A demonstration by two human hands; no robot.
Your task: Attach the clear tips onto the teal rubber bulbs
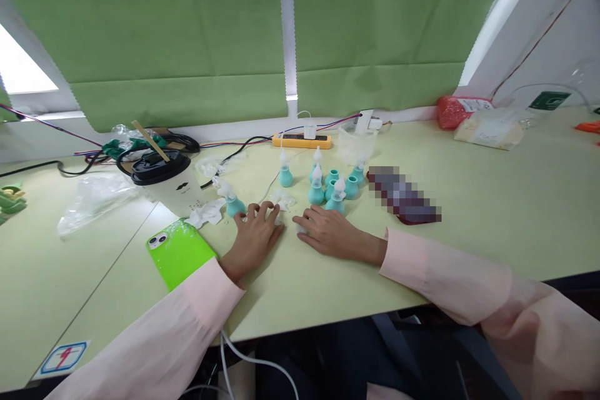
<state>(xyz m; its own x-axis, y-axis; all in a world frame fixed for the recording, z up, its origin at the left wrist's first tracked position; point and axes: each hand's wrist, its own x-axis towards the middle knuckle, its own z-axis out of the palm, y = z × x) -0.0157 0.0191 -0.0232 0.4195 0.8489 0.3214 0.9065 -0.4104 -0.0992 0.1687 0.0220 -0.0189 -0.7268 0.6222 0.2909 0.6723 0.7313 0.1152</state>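
Note:
My left hand [254,235] rests on the table with its outer fingers spread. Between its thumb and index finger shows a small whitish translucent piece [279,219]. To its right, my right hand [330,232] has its fingers curled down, with another small whitish piece [300,229] at the thumb and fingertips. Both pieces are mostly hidden. A teal bulb with a clear tip [235,205], like a nasal aspirator, stands just behind my left fingers. Beyond my right hand several teal bulbs [316,192] stand grouped, some tipped and some uncapped. One tipped bulb [285,175] stands slightly apart.
A lime-green phone [180,253] lies by my left forearm, with a lidded paper cup [171,190] behind it. Crumpled tissue [206,214] touches the cup's side. A pixelated dark-red object [403,197] lies right of the bulbs. At the back are a power strip [290,141] and a clear tub [356,145].

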